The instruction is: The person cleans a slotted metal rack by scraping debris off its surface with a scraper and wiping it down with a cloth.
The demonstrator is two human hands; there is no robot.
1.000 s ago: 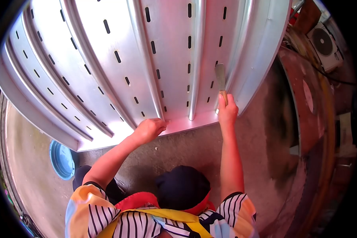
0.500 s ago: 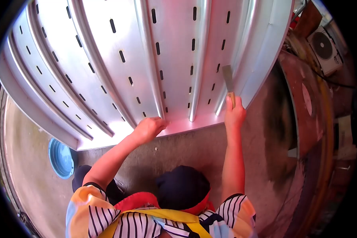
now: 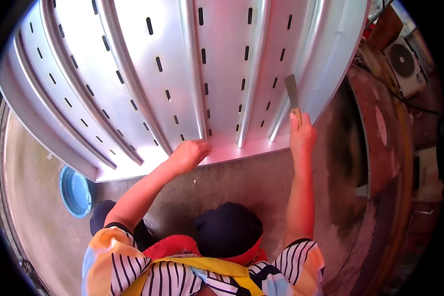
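A large silvery metal panel (image 3: pixel 227 98) with raised ribs and rows of slots fills the upper part of the head view. My right hand (image 3: pixel 302 132) is closed round the wooden handle of a scraper (image 3: pixel 292 93). Its flat metal blade points up, over the panel near the rightmost ribs; whether it touches the surface I cannot tell. My left hand (image 3: pixel 190 154) is at the panel's near edge with its fingers curled together. Whatever those fingers hold, if anything, is hidden.
A blue basin (image 3: pixel 75 192) stands on the concrete floor (image 3: pixel 182 197) at the left. At the right are a reddish-brown panel (image 3: pixel 380 133), cables and a white fan unit (image 3: pixel 403 61). My knees in dark cloth are below the metal panel.
My right hand has moved a little right and the scraper now tilts more to the left, its blade higher in view. My left hand remains near the edge. The view has shifted slightly.
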